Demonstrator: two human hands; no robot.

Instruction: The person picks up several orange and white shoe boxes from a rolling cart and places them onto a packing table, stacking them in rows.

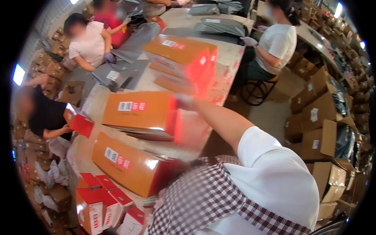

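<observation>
My right hand (184,102), gloved and blurred by motion, is at the upper right corner of an orange and red shoebox (141,113); whether its fingers grip the box cannot be told. Nearer to me lies a second orange shoebox (126,164), slanted on the table (188,149). Beyond my right hand is a blurred stack of orange and red shoeboxes (179,55). My left hand is hidden behind my checked apron and the near box; only a banded wrist shows at the lower edge. Several smaller red and white boxes (100,205) stand at the near left.
Co-workers sit or stand at the left (44,111), upper left (88,44) and upper right (273,44). Grey plastic mailing bags (221,26) lie on the far table. Open cartons (318,138) line the right side. A black stool (258,91) stands beyond the table's right edge.
</observation>
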